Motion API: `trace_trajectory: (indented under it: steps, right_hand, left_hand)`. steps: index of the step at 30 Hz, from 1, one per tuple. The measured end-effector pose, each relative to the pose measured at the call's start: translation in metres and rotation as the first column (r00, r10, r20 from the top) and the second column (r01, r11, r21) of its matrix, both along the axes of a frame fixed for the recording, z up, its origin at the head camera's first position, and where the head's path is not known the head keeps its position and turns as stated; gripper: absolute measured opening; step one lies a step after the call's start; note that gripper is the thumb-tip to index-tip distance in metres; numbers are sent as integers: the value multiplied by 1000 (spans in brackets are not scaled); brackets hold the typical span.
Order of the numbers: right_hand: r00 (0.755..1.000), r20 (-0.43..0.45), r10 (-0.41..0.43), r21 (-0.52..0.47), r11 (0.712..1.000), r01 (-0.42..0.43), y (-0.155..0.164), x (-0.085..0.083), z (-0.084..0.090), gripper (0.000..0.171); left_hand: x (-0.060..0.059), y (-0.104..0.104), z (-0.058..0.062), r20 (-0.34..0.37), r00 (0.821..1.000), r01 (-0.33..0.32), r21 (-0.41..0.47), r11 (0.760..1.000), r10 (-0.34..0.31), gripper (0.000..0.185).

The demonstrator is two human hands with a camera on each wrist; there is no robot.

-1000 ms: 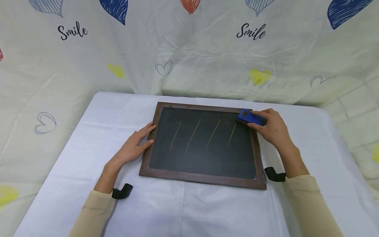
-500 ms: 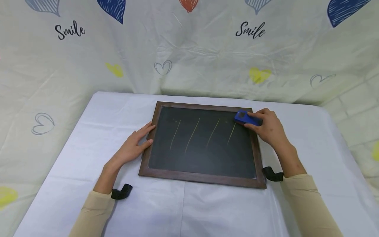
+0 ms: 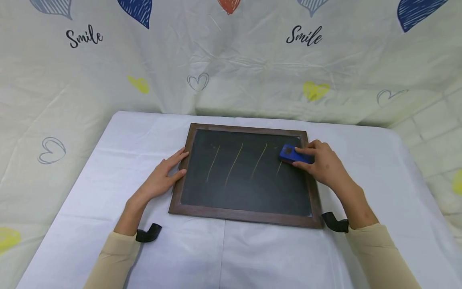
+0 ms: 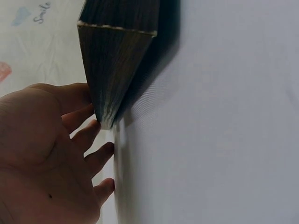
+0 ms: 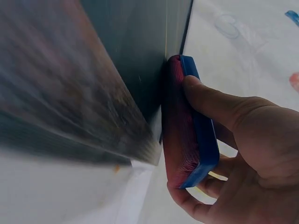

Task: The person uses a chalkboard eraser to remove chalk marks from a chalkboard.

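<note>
A chalkboard (image 3: pixel 245 196) in a brown wooden frame lies on the table, with several slanted yellow chalk lines (image 3: pixel 234 164) across its upper half. My right hand (image 3: pixel 326 164) grips a blue chalkboard eraser (image 3: pixel 288 153) at the board's upper right, over the top of the rightmost line. In the right wrist view the eraser's red felt side (image 5: pixel 180 135) faces the board, thumb on one side and fingers on the other. My left hand (image 3: pixel 162 176) rests on the frame's left edge, fingers spread and thumb on the wood. The left wrist view shows that hand's fingers (image 4: pixel 79 98) at the frame's corner.
A white cloth (image 3: pixel 180 257) covers the table under the board. Behind it hangs a pale curtain (image 3: pixel 249 72) printed with hearts and the word Smile. Black wrist mounts (image 3: pixel 148 233) stick out from both wrists.
My right hand has moved the eraser left and down from the board's upper right corner, onto the rightmost chalk line, covering its upper part. The left hand stays in place.
</note>
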State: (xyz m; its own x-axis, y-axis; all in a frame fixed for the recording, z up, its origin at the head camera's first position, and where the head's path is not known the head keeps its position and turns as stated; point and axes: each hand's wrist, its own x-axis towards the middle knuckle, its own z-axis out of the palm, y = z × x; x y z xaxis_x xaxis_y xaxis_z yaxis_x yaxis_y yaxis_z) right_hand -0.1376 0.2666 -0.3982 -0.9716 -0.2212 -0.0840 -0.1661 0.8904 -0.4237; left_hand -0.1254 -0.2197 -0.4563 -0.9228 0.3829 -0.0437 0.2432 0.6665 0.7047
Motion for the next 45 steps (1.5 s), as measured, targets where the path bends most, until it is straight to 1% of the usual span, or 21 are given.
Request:
trace_trajectory:
  steps: [7,12,20,23,26,31,38,45]
  right_hand:
    - [999,-9,37,-10,999,-37,-11,31,-1,55]
    - [997,-41,68,-6,998,-69,-18,52,-3,55]
    - [985,-106,133,-15,991,-135,-29,80,-5,54]
    - [980,-130,151,-12,988,-154,-32,87,-5,53]
    - [975,-148,165,-7,986,-168,-33,92,-5,52]
    - [972,-157,176,1,984,-178,-34,94,-6,53]
    - [968,-169,183,-5,982,-187,-33,93,-9,52]
    - [960,-199,195,-4,980,-200,-31,90,-9,53]
  left_hand:
    - [0,0,0,4,1000,0,-6,1000,0,63]
    - [0,1,1,8,1000,-2,-6,1000,2,63]
    - [-1,0,0,10,1000,-10,-8,1000,10,63]
    - [-1,0,0,11,1000,-12,-10,1000,12,63]
    - [-1,1,0,11,1000,-11,-11,1000,11,63]
    - [-1,1,0,10,1000,-12,-14,1000,12,64]
    - [0,1,1,10,1000,-7,-4,1000,7,63]
    - [-1,1,1,11,1000,-2,2,1000,2,63]
